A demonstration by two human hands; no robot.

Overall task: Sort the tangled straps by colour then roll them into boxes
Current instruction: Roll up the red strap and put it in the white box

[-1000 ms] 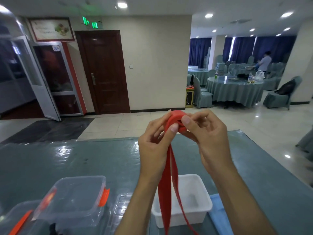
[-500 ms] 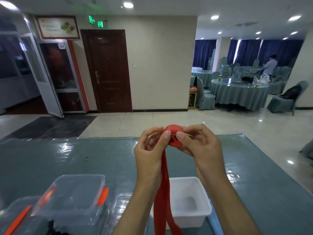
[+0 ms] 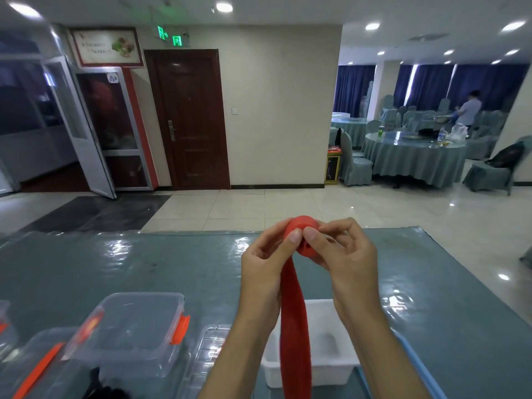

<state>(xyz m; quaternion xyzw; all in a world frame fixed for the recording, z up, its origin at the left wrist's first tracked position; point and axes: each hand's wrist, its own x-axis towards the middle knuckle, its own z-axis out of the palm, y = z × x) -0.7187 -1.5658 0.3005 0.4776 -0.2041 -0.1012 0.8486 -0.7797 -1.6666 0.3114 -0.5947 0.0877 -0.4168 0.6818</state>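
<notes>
Both hands (image 3: 308,254) pinch red strap (image 3: 295,321) roll, fingers (image 3: 295,236) closed on it; best keep tail taut, edges aligned, above white box (image 3: 331,367).

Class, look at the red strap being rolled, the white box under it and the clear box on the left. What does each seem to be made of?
Red strap: probably woven fabric, matt; it hangs limp and winds into a tight roll.
White box: seemingly opaque plastic, smooth, with faint sheen and moulded walls.
Clear box: transparent hard plastic, glossy; you see through it, and it has orange clips.
</notes>
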